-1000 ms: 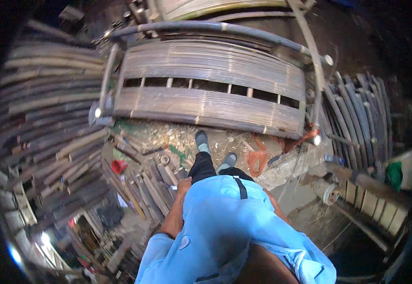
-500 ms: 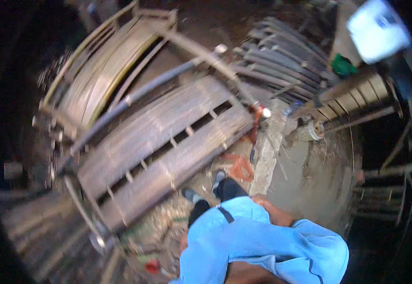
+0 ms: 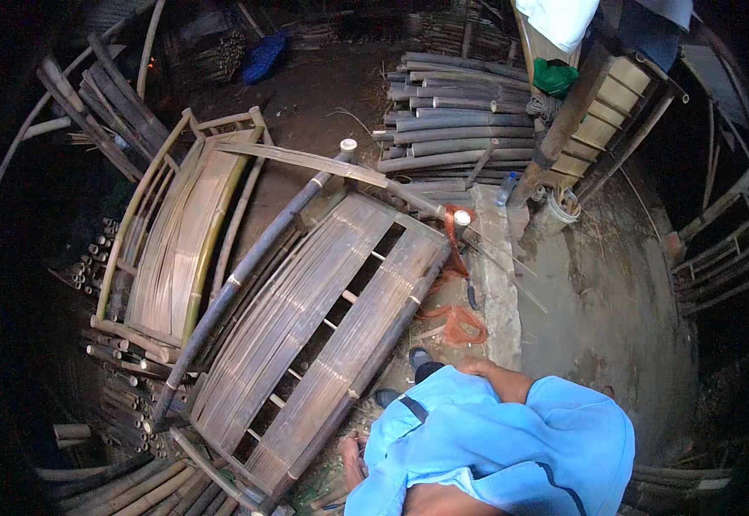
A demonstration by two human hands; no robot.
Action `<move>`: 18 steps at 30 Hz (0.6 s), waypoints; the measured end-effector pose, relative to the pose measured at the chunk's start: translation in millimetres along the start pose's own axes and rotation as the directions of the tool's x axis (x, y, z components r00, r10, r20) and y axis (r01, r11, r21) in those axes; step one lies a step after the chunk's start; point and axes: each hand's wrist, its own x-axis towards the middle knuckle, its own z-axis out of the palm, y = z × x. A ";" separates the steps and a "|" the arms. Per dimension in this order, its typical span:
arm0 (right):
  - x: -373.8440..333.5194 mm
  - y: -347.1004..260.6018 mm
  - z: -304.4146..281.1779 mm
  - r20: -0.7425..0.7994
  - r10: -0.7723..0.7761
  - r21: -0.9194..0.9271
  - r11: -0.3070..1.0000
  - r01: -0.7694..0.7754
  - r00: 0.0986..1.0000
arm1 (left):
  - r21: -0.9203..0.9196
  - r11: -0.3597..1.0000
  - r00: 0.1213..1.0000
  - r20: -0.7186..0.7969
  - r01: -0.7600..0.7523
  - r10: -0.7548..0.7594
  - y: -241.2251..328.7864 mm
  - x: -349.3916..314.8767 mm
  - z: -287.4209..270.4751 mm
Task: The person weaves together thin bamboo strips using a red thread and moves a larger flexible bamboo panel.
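Observation:
A low bamboo bench with a slatted top and a long gap between its slats stands in front of me, slanting from near left to far right. My left hand hangs low between the near right side of this bench and my blue shirt; its fingers are too small to make out. My right hand rests in front of the shirt, near my leg, its fingers mostly hidden. I see nothing held in either hand. A thick dark bamboo pole runs along the bench's far left side.
A second bamboo bench stands at left. Stacked bamboo poles lie at the back. Beside the concrete ledge are a white bucket, a plastic bottle and orange netting. Cut bamboo lies near left.
The view has turned, so the benches and pole stack appear swung round, and the earlier blur is gone. My left hand now shows more clearly beside the bench. The right stays at the shirt front.

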 end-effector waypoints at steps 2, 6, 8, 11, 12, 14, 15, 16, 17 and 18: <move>32.0 6.3 37.5 0.039 -0.035 0.017 0.999 0.034 0.999 | 0.422 0.902 0.992 -0.036 -0.093 0.119 8.6 -15.3 -29.1; 68.7 196.8 62.1 0.036 -0.139 -0.122 0.982 0.142 0.990 | 0.493 0.753 0.888 0.371 -0.435 0.270 10.9 -27.2 53.5; 50.4 215.1 73.6 -0.057 -0.213 0.323 0.921 0.220 0.975 | 0.451 0.756 0.857 0.433 -0.475 0.280 1.6 -33.5 55.9; 42.0 78.9 87.6 0.001 -0.092 -0.077 0.993 0.092 0.996 | 0.562 0.709 0.902 0.330 -0.425 0.280 1.1 -56.3 -16.3; 20.7 57.5 67.5 -0.017 -0.079 -0.153 0.985 0.075 0.997 | 0.545 0.714 0.894 0.342 -0.439 0.288 -2.5 -59.4 -19.5; -22.8 23.7 27.2 -0.066 -0.082 -0.289 0.956 0.059 0.994 | 0.507 0.706 0.861 0.398 -0.495 0.318 2.3 -52.8 -14.8; -43.3 15.2 7.9 -0.094 -0.083 -0.336 0.941 0.046 0.992 | 0.480 0.706 0.842 0.425 -0.521 0.332 6.3 -54.0 -8.3; -61.2 0.3 -5.5 -0.115 -0.086 -0.354 0.934 0.040 0.990 | 0.460 0.710 0.831 0.440 -0.534 0.341 7.7 -56.6 -8.7; -77.0 -14.5 -20.0 -0.146 -0.089 -0.344 0.938 0.034 0.985 | 0.438 0.698 0.809 0.455 -0.567 0.372 3.2 -55.5 -5.5; -87.4 -29.7 -32.3 -0.170 -0.095 -0.306 0.951 0.039 0.981 | 0.424 0.684 0.793 0.454 -0.593 0.406 -2.2 -55.4 -7.9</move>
